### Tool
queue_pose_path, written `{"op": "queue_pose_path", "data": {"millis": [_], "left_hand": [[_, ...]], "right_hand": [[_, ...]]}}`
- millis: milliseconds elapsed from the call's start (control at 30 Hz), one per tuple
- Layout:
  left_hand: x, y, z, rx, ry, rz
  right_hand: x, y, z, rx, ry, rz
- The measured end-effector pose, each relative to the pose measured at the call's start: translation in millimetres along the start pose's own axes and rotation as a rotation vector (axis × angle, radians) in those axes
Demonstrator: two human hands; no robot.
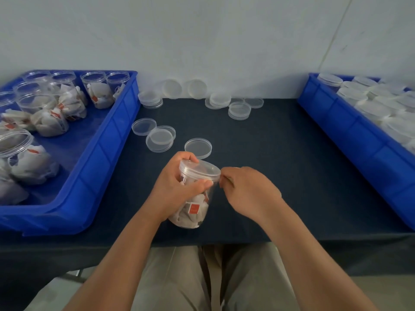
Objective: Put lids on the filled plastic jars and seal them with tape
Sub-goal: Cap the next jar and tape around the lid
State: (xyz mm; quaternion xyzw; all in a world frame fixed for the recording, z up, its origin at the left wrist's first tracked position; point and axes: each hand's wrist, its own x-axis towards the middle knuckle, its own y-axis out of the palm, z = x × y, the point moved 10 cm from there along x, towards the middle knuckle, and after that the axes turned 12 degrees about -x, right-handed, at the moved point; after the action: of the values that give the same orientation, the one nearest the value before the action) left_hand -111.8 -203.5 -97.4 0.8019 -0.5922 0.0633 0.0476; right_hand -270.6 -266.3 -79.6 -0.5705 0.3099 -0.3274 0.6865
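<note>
A clear plastic jar (193,212) filled with white sachets bearing red labels stands tilted on the dark table (280,167), near its front edge. A clear lid (202,168) sits on the jar's mouth. My left hand (173,187) grips the jar just under the lid, with the thumb across the front and the fingers curled over the rim. My right hand (249,189) is at the lid's right edge, its fingertips pinching what looks like a thin strip of clear tape against the rim. The strip is barely visible.
A blue crate (107,140) on the left holds several open filled jars (51,113). Another blue crate (350,135) on the right is piled with lids (381,102). Loose lids (198,147) lie scattered on the table behind the jar and along the wall.
</note>
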Motion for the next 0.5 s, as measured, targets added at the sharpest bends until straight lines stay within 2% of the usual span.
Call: {"op": "queue_pose_path", "data": {"millis": [133,333,367,433,500], "left_hand": [[7,-6,-11,0.109,0.067,0.033],[8,-12,-23,0.049,-0.034,-0.002],[4,-6,-25,-0.057,-0.071,0.042],[-11,26,-32,-0.251,-0.1,0.25],[-23,46,-45,-0.306,-0.055,0.343]], "right_hand": [[8,-1,8,-0.094,0.03,0.004],[28,12,16,-0.148,0.076,0.036],[33,17,12,-0.179,0.095,0.047],[40,27,1,-0.222,0.106,0.089],[40,37,-10,-0.199,0.101,0.112]]}}
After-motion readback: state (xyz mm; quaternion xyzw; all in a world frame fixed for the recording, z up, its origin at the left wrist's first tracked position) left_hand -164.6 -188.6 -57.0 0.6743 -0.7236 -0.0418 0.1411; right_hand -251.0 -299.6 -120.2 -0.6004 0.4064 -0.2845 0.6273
